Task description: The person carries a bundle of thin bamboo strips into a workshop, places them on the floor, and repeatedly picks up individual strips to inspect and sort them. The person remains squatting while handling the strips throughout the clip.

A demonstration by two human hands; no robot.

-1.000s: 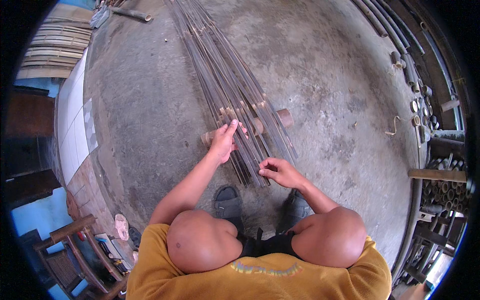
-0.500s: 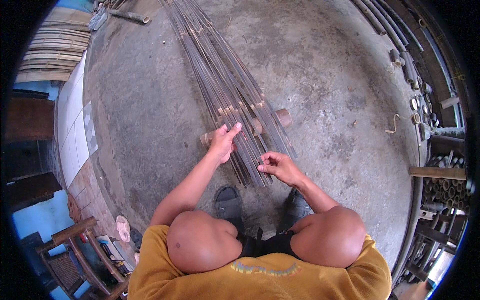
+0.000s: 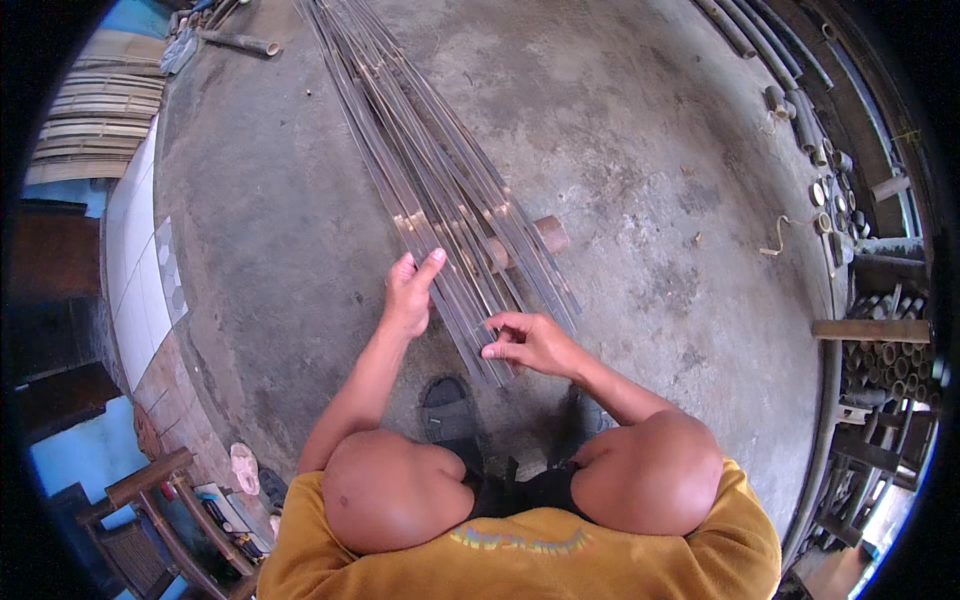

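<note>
Long, dark bamboo strips (image 3: 470,215) stretch in a loose bundle from the far left toward me, their near ends fanned out. At the bundle's left edge, my left hand (image 3: 408,298) is closed round several strips, thumb on top and fingers mostly hidden beneath. My right hand (image 3: 535,345) is at the near ends, thumb and forefinger curled around strips there; the exact contact is hard to make out. A short, thick bamboo piece (image 3: 551,234) lies crosswise under the bundle, its right end showing.
Bamboo poles (image 3: 770,40) and cut tubes line the right side, with a rack of stacked tubes (image 3: 890,368) nearer. Pale slats (image 3: 100,105) are piled at far left above white tiles (image 3: 135,270). A bamboo chair (image 3: 150,490) and pink sandal (image 3: 244,468) stand at near left.
My left hand has shifted left with the strips it grips, widening the gap in the bundle. My right hand has moved slightly left and nearer to me.
</note>
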